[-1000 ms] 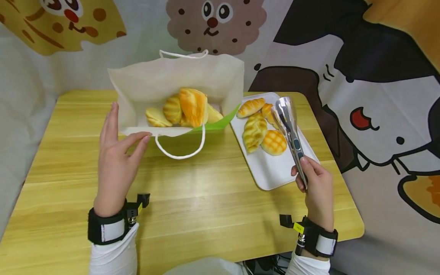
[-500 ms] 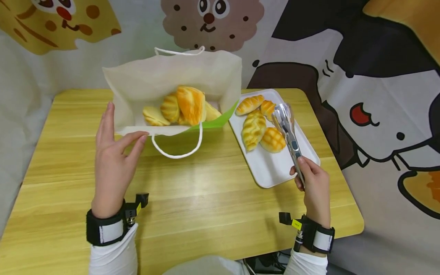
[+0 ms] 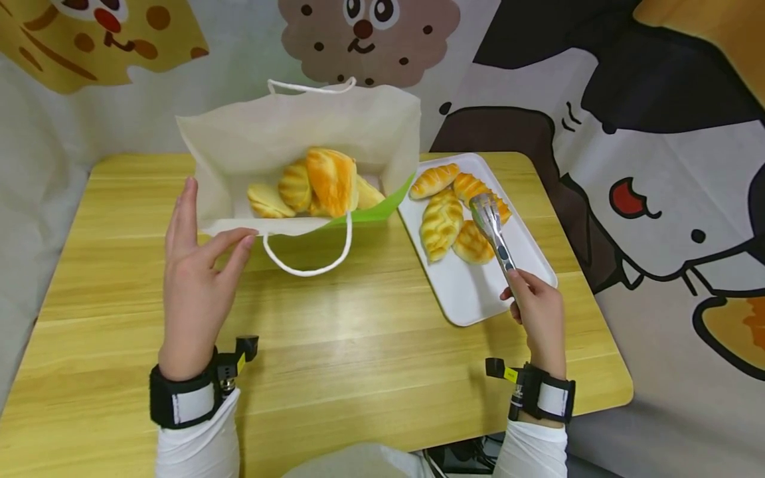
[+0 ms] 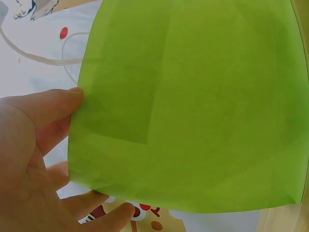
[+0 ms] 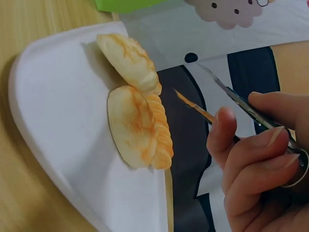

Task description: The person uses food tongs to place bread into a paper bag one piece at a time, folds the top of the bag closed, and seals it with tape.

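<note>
My left hand (image 3: 200, 292) pinches the near rim of a paper bag (image 3: 287, 123) between thumb and index finger, other fingers spread along its side. The left wrist view shows the bag's green side (image 4: 203, 106). Several bread pieces (image 3: 331, 182) lie inside the bag. In my right hand (image 3: 540, 315) is a pair of metal tongs (image 3: 501, 249), held above the white tray (image 3: 478, 305). The tray bears a striped roll (image 3: 433, 180), a braided bread (image 3: 442, 226), a round bun (image 3: 472, 244) and a ridged bread (image 3: 468, 188), partly behind the tongs. The tong arms (image 5: 241, 104) stand apart with nothing between them.
Both bag and tray stand on a wooden table (image 3: 335, 385), the tray to the right of the bag. White rope handles (image 3: 311, 273) stick out from the bag's front and back. A cartoon-printed cloth (image 3: 657, 219) hangs close behind and to the right.
My right hand has turned the tongs and moved them slightly left and lower, over the ridged bread, more of which now shows. My left hand keeps its pinch on the bag.
</note>
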### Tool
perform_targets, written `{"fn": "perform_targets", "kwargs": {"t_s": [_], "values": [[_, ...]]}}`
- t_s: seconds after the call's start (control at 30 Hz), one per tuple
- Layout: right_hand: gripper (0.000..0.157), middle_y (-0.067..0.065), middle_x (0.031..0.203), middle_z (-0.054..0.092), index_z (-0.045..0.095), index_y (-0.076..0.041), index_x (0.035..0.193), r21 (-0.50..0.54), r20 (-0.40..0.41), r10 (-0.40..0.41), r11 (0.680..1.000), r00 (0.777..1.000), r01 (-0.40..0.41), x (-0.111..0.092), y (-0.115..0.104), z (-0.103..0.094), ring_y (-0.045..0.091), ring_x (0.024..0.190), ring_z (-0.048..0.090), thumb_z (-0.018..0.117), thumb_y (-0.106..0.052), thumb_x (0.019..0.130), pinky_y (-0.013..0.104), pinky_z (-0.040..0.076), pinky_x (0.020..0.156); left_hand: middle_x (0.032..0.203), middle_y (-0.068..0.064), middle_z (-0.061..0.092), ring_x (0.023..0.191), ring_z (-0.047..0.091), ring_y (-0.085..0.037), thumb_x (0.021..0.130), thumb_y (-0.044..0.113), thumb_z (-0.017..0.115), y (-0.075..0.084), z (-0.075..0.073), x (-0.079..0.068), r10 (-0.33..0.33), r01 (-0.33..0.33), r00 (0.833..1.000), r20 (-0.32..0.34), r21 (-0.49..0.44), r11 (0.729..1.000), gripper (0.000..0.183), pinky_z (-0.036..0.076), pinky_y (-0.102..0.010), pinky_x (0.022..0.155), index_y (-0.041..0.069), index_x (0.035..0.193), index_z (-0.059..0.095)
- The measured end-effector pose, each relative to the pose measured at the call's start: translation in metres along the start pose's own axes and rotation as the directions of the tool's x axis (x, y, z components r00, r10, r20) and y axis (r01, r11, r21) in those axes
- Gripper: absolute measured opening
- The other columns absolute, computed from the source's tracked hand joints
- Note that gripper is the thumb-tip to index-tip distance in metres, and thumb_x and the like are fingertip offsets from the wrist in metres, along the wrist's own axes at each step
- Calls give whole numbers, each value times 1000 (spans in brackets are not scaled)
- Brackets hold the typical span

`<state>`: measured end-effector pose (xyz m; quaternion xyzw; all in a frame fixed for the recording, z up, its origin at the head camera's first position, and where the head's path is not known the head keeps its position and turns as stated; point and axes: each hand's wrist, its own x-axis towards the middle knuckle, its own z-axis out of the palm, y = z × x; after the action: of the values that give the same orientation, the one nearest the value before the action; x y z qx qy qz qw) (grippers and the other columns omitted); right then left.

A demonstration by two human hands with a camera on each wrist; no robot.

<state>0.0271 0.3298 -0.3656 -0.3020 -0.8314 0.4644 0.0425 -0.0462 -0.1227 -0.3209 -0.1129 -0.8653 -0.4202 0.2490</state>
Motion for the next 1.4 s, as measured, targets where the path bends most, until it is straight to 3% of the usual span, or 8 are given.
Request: {"fn": "perform_targets", "kwargs": {"t_s": [0.17, 0.4, 0.97, 1.07, 1.2, 1.4], "values": [[55, 6, 75, 67, 66, -11, 127, -93, 16, -19, 995, 1000, 20, 16, -6, -2, 9, 48, 48, 55, -56, 97, 24, 40, 43, 166, -4, 25, 153, 21, -33, 90, 11, 74, 0, 0, 0, -13, 13, 1000, 9, 2, 1000, 15, 18, -55, 125, -2, 98, 78], [63, 5, 74, 67, 66, -10, 126, -200, 59, -32, 979, 998, 43, 38, -17, -7, 13, 49, 51, 53, -64, 95, 28, 37, 43, 166, -2, 24, 153, 21, -32, 90, 11, 74, -1, 0, 0, -12, 12, 1000, 10, 0, 1000, 15, 18, -55, 124, -1, 98, 78], [68, 17, 89, 71, 63, -7, 130, -214, 217, -1, 976, 976, 49, 59, -16, -4, 13, 54, 51, 53, -64, 95, 28, 41, 49, 166, -3, 25, 153, 21, -31, 89, 11, 75, 0, 0, 2, -28, 29, 999, 16, -5, 1000, 15, 18, -56, 124, 0, 98, 78], [70, 14, 86, 71, 62, -3, 129, -252, 291, 3, 965, 957, 73, 68, -21, -12, 13, 53, 49, 50, -63, 96, 29, 40, 48, 166, -4, 26, 153, 21, -31, 89, 10, 75, 1, -1, 2, -24, 24, 1000, 11, -6, 1000, 14, 19, -56, 124, 0, 98, 78], [71, 4, 81, 68, 59, 1, 128, -324, 420, 41, 940, 906, 108, 89, -33, -31, 12, 53, 46, 47, -63, 98, 29, 37, 51, 166, -4, 26, 153, 21, -32, 89, 10, 75, 1, -1, 2, -12, 12, 1000, 9, -2, 1000, 14, 19, -55, 124, 0, 98, 78], [67, -2, 75, 64, 60, 3, 121, -378, 528, 64, 911, 847, 167, 116, -49, -57, 10, 53, 44, 51, -60, 98, 26, 39, 51, 167, -1, 24, 153, 21, -32, 90, 10, 74, 1, -1, 0, -13, 13, 1000, 20, -4, 1000, 14, 18, -55, 124, 0, 98, 78]]}}
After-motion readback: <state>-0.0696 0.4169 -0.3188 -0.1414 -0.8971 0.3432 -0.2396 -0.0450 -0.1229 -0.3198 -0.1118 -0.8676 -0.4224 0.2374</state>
